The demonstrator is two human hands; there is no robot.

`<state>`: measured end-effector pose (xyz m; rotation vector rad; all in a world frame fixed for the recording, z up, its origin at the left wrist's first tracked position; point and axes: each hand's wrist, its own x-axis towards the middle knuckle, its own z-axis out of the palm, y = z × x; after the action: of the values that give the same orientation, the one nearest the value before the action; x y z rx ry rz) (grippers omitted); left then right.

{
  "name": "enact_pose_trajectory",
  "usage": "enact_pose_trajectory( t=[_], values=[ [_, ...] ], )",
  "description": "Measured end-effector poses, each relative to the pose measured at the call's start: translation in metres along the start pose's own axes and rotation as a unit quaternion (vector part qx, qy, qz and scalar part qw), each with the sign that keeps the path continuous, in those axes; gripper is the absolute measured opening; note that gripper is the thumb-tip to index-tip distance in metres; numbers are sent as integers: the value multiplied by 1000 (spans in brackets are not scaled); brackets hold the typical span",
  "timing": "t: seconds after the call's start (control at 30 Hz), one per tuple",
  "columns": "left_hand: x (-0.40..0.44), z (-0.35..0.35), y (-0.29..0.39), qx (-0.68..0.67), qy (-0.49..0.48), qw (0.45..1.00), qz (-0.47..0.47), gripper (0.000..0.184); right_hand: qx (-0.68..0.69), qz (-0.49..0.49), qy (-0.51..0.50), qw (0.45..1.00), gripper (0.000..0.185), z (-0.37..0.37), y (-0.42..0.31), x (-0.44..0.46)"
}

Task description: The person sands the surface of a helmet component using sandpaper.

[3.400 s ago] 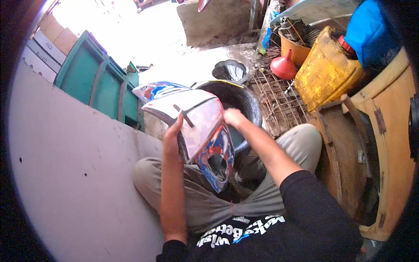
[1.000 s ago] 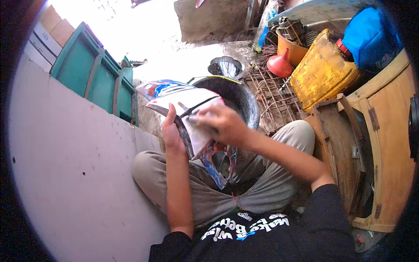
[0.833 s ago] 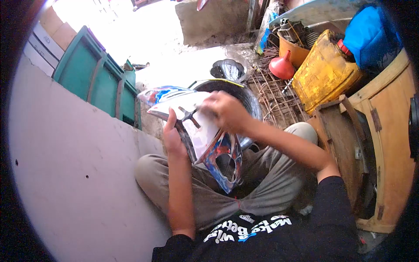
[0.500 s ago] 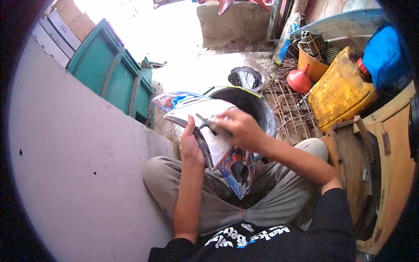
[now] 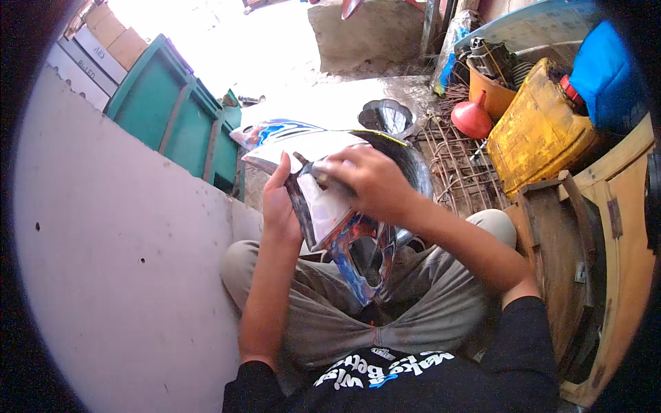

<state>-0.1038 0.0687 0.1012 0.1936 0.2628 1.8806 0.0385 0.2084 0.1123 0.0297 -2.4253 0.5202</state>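
Note:
A motorcycle fairing panel (image 5: 322, 215), white with blue, red and orange patches, is held above my crossed legs. Its lower end has a dark opening. My left hand (image 5: 281, 206) grips its left edge, thumb up along the rim and the other fingers hidden beneath. Over the white face lies my right hand (image 5: 372, 182), fingers closed and smeared by motion. Something dark shows under these fingers, pressed against the panel; its kind is not clear. Just beyond the panel stands a black tub (image 5: 415, 168), partly covered by the panel and my right hand.
A white wall (image 5: 131, 261) and a green cabinet (image 5: 148, 103) border the left. On the right are a yellow jerrycan (image 5: 540, 134), a red funnel (image 5: 471, 117), a metal grid (image 5: 458, 172) and a wooden frame (image 5: 616, 227). A black scalloped bowl (image 5: 387, 118) lies beyond the tub.
The panel and my left hand have shifted left and slightly up in view. My right hand has moved slightly left over the white face, still holding the dark thing.

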Motion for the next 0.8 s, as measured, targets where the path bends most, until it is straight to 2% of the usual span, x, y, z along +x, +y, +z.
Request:
enact_pose_trajectory(
  t=[0.03, 0.1, 0.17, 0.2, 0.23, 0.3, 0.37, 0.4, 0.43, 0.5, 0.53, 0.57, 0.63, 0.7, 0.8],
  values=[
    [4, -2, 0, 12, 1, 1000, -1, 48, -7, 27, 21, 999, 37, 0, 9, 2],
    [7, -5, -3, 29, 15, 999, 7, 47, -11, 40, -11, 999, 41, -4, 11, 0],
    [7, -8, -4, 45, 39, 998, 26, 46, -6, -58, 0, 998, 46, 1, -15, -2],
    [4, -14, -1, 34, 19, 999, 19, 46, 10, -85, -56, 995, 48, -3, -25, -5],
    [1, -19, 2, 24, 0, 1000, 11, 46, 9, -99, -62, 993, 46, -1, -26, -6],
    [-7, -5, -13, 12, 40, 999, 27, 48, -13, -42, -33, 998, 40, 5, 1, -5],
    [-7, -13, -14, 76, 97, 990, 64, 50, -63, 36, -17, 997, 31, 10, 32, -3],
    [-7, -15, -13, 109, 124, 983, 82, 51, -88, 29, -69, 993, 31, 8, 27, -2],
    [-6, -16, -12, 99, 108, 986, 82, 50, -116, 20, -119, 986, 32, 4, 20, -1],
    [-10, -17, -13, 76, 80, 990, 84, 48, -49, -82, -42, 995, 32, 14, -4, -8],
    [-11, -24, -10, 121, 111, 982, 92, 48, -19, -132, -62, 989, 33, 10, -16, -7],
    [-10, -27, -9, 77, 79, 991, 75, 49, -4, -142, -52, 988, 33, 15, -16, -11],
    [-9, -27, -8, -11, 14, 999, 39, 51, -75, -71, -62, 993, 32, 8, 0, -6],
    [-12, -20, -11, 30, 60, 996, 65, 51, -75, 17, -30, 997, 28, 7, 24, -1],
    [-13, -15, -9, 49, 84, 992, 75, 51, -76, -82, -22, 993, 30, 16, -5, -9]
  ],
)
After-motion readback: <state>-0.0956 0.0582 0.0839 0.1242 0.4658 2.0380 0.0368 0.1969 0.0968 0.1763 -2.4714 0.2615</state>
